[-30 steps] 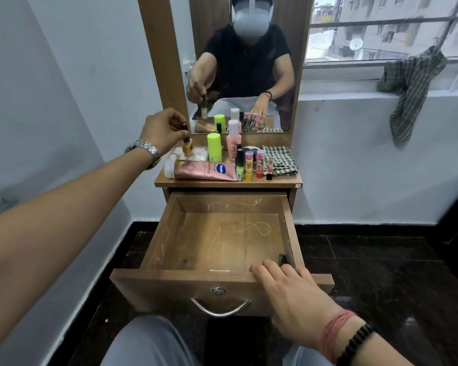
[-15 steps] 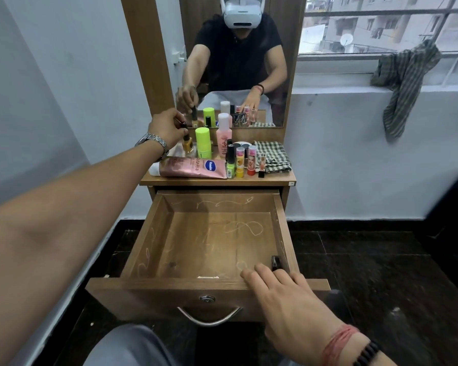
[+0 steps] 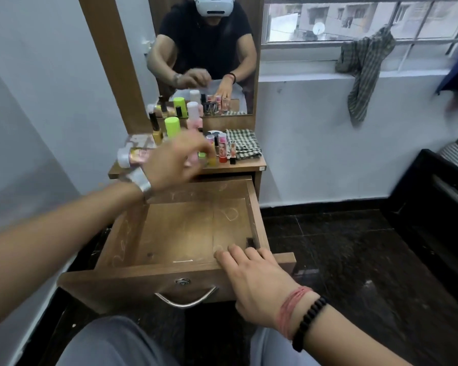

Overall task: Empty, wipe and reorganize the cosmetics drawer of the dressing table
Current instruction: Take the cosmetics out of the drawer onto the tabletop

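We are resting the right hand [image 3: 259, 283] flat on the front edge of the drawer [image 3: 185, 228], with its fingers [image 3: 236, 253] spread over the rim and closed on nothing. Just beyond those fingertips the drawer floor is lying bare except for a small dark item [image 3: 250, 242] in the right front corner; scribble marks and dust are showing on the wood.

Farther out, we are swinging the left hand [image 3: 175, 159] across the front of the bench [image 3: 238, 167]. A second ago this hand was setting a small gold bottle [image 3: 157, 133] down at the back left; that bottle is now standing free, well to the left of the fingers. The left hand is motion-blurred, so we cannot tell how far its fingers are open or whether they are gripping anything.

Just past them the cosmetics [image 3: 220, 147] are standing in a cluster, with the folded checked cloth [image 3: 245, 143] to their right.

We are judging the emptying step as nearly complete: the corner item is still awaiting removal, and the reach toward the cloth side suggests wiping comes next.
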